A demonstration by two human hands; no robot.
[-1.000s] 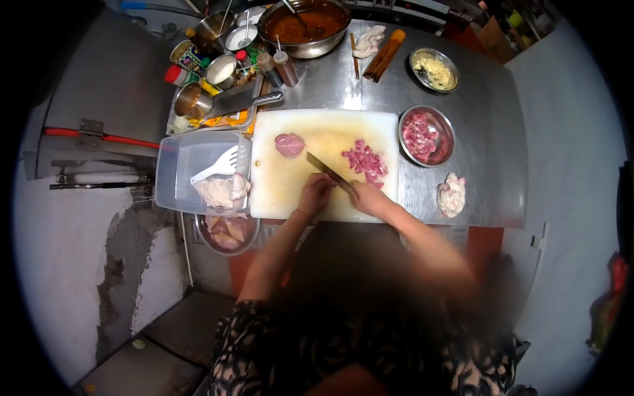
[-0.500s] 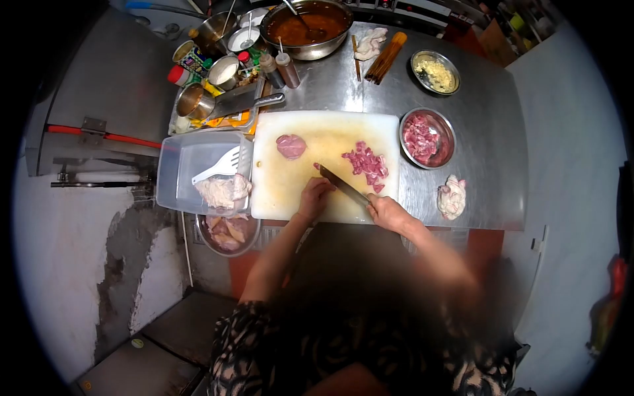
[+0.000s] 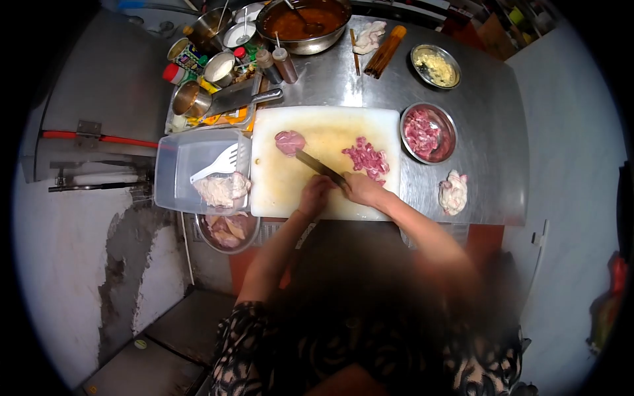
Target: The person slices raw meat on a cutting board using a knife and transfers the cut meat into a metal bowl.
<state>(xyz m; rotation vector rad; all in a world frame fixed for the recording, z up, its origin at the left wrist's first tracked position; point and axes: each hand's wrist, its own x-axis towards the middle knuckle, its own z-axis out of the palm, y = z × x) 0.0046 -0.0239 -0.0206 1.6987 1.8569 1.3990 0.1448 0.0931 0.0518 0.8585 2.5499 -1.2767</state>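
My right hand (image 3: 362, 189) is wrapped round the handle of a knife (image 3: 320, 167), whose blade points up and left across the white cutting board (image 3: 271, 191). The blade's tip is close to the lower right of a round pink piece of meat (image 3: 290, 142). Beside the blade, at the board's lower middle, is my left hand (image 3: 317, 194) with its fingers curled; whatever they hold is hidden. A pile of small cut meat pieces (image 3: 366, 158) lies on the board's right part.
Left of the board stands a clear plastic tub (image 3: 173, 178) with a white slotted spatula (image 3: 221, 165). A steel bowl of meat (image 3: 428, 134) and a pale lump (image 3: 453, 193) sit at right. Behind are a bowl of red sauce (image 3: 300, 23), bottles (image 3: 284, 65) and a cleaver (image 3: 231, 101).
The knife has moved left and up, its tip now near the round piece of meat. My right hand has moved left, close to my left hand. The camera view has shifted slightly.
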